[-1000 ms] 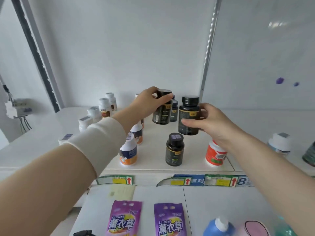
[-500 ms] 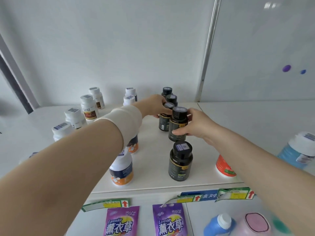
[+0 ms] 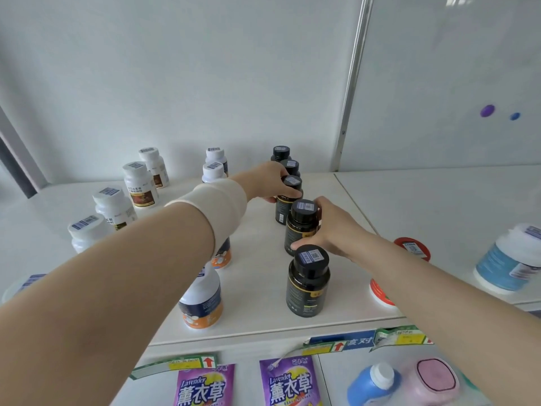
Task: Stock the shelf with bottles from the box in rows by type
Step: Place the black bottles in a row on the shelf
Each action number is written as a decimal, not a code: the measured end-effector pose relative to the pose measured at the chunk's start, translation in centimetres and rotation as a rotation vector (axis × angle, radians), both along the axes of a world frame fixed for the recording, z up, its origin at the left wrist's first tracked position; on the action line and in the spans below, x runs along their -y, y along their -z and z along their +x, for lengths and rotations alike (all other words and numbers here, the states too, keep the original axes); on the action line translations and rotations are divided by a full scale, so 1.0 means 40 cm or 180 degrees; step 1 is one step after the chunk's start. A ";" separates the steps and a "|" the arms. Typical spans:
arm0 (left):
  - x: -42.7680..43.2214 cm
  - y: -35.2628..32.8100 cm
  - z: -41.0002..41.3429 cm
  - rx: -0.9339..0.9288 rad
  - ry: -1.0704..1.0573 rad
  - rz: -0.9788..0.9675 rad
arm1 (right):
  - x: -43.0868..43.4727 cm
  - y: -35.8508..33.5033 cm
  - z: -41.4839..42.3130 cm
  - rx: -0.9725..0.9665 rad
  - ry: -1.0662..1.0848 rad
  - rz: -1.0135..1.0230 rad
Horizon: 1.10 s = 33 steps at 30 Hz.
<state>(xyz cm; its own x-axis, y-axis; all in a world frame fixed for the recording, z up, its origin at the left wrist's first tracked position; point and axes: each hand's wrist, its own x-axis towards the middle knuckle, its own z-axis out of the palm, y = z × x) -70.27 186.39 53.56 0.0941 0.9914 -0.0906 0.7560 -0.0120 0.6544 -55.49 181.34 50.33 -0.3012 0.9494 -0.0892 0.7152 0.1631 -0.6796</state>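
Note:
A row of black bottles runs front to back on the white shelf (image 3: 257, 250). My left hand (image 3: 270, 181) grips the third black bottle (image 3: 288, 200) from the front. My right hand (image 3: 330, 227) grips the second black bottle (image 3: 301, 227), which stands on the shelf. The front black bottle (image 3: 308, 284) stands free, and two more black bottles (image 3: 285, 159) stand behind. A row of white bottles with blue and orange labels (image 3: 202, 300) lies partly under my left arm. White bottles with brown labels (image 3: 140, 184) line the left.
Red-capped bottles (image 3: 412, 249) stand under my right arm. A big white and blue tub (image 3: 509, 259) sits at the right. Below the shelf edge hang purple lavender packets (image 3: 289, 382), with a blue bottle (image 3: 373, 382) and a pink container (image 3: 433, 379). A metal post (image 3: 351, 83) rises behind.
Both hands have come down with their black bottles and set them into the row on the shelf. The camera has tilted down and closer.

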 end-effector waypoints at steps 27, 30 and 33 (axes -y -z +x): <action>0.832 -0.152 -0.303 -0.4036 -0.1343 0.0467 | 0.499 -0.179 -0.362 0.1164 -0.1769 0.2362; 1.005 -0.086 -0.414 -0.3920 -0.1650 -0.0047 | 0.627 -0.141 -0.496 0.1285 -0.2296 0.2622; 1.179 0.011 -0.538 -0.3720 -0.1978 -0.0473 | 0.751 -0.061 -0.647 0.1309 -0.2845 0.2718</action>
<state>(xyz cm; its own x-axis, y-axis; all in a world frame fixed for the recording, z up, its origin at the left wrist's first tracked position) -91.78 139.21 53.13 -0.5740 0.8147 0.0820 0.7242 0.5518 -0.4135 -81.38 151.30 52.77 -0.9498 0.2381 0.2031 0.2648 0.9573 0.1161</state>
